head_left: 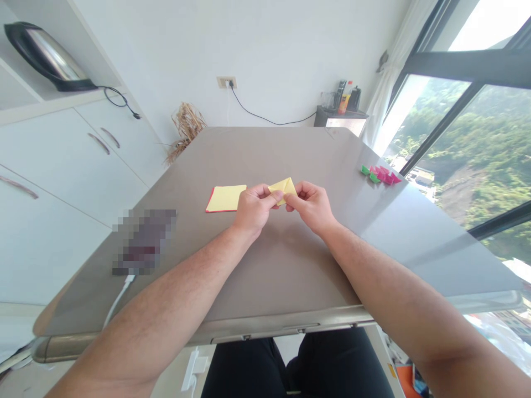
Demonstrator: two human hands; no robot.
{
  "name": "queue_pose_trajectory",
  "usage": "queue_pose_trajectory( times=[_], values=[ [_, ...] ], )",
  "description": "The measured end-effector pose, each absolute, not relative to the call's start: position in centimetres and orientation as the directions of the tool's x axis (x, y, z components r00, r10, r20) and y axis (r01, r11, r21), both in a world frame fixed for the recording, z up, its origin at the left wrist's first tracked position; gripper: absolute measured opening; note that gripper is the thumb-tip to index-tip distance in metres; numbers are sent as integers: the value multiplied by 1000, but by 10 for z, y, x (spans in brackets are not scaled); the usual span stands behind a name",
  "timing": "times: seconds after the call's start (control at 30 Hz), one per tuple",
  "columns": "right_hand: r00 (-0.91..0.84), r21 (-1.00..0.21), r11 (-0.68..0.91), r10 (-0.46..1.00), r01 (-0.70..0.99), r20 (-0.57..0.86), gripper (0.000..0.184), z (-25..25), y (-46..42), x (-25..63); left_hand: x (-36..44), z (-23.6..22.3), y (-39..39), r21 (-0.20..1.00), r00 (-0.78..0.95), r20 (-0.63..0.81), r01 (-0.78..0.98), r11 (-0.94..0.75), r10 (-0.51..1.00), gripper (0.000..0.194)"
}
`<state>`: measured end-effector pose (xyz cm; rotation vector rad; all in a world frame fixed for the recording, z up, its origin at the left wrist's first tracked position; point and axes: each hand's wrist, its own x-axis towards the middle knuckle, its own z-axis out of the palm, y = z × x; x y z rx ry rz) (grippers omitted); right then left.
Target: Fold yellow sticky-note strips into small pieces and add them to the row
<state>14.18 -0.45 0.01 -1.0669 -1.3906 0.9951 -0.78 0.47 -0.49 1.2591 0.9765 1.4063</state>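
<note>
A small folded piece of yellow paper (pixel 286 186) is held up just above the table, with creases and a pointed top corner showing. My left hand (pixel 254 207) pinches its left side between thumb and fingers. On the right side, my right hand (pixel 312 204) grips it the same way, the two thumbs close together at its lower middle. Behind my left hand lies a stack of yellow paper sheets (pixel 225 199) with a red edge, its right end partly covered by that hand.
Several small pink and green folded papers (pixel 384 175) sit at the table's right edge. On the left, a blurred-out device (pixel 145 243) lies with a white cable (pixel 118 298) plugged in. The grey table (pixel 282 149) reaches toward the wall. A kettle (pixel 50 55) stands on a shelf.
</note>
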Motion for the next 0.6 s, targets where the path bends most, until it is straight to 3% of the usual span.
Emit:
queue_pose_trajectory(
  times=[0.6],
  values=[
    [-41,-960,264,964,92,261,22,1,-4,144,-9,-8,8,956,-59,219,-187,-226,974,22]
  ],
)
